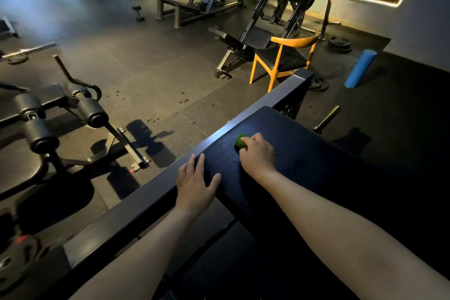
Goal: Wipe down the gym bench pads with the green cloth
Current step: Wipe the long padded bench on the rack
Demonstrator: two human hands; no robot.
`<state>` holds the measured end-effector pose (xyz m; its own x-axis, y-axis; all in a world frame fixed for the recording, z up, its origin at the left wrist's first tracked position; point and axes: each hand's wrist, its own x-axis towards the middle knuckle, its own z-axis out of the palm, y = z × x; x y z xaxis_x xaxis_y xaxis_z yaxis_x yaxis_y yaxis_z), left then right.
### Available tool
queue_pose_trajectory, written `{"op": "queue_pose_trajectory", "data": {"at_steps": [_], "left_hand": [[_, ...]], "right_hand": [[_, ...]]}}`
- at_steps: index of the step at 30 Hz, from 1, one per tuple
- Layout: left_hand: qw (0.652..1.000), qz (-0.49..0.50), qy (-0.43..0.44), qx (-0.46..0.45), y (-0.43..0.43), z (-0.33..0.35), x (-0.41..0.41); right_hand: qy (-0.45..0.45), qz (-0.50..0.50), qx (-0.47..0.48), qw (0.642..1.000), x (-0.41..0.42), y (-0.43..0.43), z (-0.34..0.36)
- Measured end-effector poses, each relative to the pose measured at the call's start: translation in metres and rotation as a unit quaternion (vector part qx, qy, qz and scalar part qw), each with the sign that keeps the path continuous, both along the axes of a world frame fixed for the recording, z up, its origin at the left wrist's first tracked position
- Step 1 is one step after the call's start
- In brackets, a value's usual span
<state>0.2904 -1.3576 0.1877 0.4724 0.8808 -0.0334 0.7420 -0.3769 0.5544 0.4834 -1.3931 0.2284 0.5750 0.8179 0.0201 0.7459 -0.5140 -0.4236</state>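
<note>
A dark rubber floor (151, 75) spreads under the machines; the black bench pad (316, 153) slopes across the foreground, wet droplets showing on its near surface; a dark metal frame beam (136, 204) runs along its left edge; beyond stand a yellow wooden chair (289, 42) and a blue foam roller (360, 68); the left hand (194, 185) lies flat where beam meets pad, fingers straight and spread; the right hand (258, 156) curls its fingers round the bunched green cloth (240, 140), pressed onto the pad's middle.
</note>
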Motion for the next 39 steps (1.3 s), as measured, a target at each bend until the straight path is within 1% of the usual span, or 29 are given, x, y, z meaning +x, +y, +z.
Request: {"op": "queue_pose_trajectory", "data": {"at_steps": [4, 6, 11, 14, 16, 17, 20, 21, 22, 25, 29, 34, 37, 39], "left_hand": [[0.997, -0.041, -0.030, -0.051, 0.004, 0.000, -0.009], [0.995, -0.071, -0.027, -0.069, 0.008, -0.001, -0.014], [0.993, -0.097, -0.018, -0.057, 0.015, -0.006, -0.021], [0.993, -0.104, -0.029, -0.043, 0.016, -0.010, -0.024], [0.992, -0.106, -0.046, -0.048, 0.017, -0.010, -0.025], [0.992, -0.107, -0.051, -0.051, 0.017, -0.010, -0.024], [0.990, -0.099, -0.085, -0.059, 0.017, -0.010, -0.025], [0.988, -0.095, -0.102, -0.065, 0.017, -0.009, -0.027], [0.986, -0.093, -0.119, -0.075, 0.016, -0.009, -0.028], [0.979, -0.096, -0.153, -0.094, 0.017, -0.011, -0.033], [0.981, -0.109, -0.146, -0.074, 0.023, -0.015, -0.039], [0.980, -0.105, -0.155, -0.073, 0.026, -0.014, -0.038], [0.977, -0.114, -0.163, -0.078, 0.030, -0.012, -0.041], [0.975, -0.132, -0.164, -0.065, 0.029, -0.014, -0.048]], "right_hand": [[0.001, 0.058, 0.009, 0.998, -0.025, -0.003, 0.001], [0.012, 0.077, 0.020, 0.997, -0.035, -0.007, 0.002], [0.043, 0.125, 0.033, 0.991, -0.057, -0.014, 0.002], [0.065, 0.167, 0.003, 0.984, -0.055, -0.017, 0.009], [0.072, 0.155, 0.006, 0.985, -0.045, -0.014, 0.016], [0.067, 0.122, 0.021, 0.990, -0.037, -0.012, 0.016], [0.032, -0.040, 0.035, 0.998, -0.022, -0.007, 0.011], [0.024, -0.073, 0.028, 0.997, -0.024, -0.007, 0.006], [0.020, -0.086, 0.022, 0.996, -0.027, -0.007, 0.000], [0.023, -0.065, 0.030, 0.997, -0.045, -0.007, -0.009], [0.024, -0.016, 0.061, 0.998, -0.075, -0.014, -0.006], [0.037, 0.039, 0.091, 0.994, -0.110, -0.026, -0.011], [0.045, 0.062, 0.079, 0.994, -0.115, -0.028, -0.009], [0.056, 0.072, 0.067, 0.994, -0.117, -0.029, -0.006]]}}
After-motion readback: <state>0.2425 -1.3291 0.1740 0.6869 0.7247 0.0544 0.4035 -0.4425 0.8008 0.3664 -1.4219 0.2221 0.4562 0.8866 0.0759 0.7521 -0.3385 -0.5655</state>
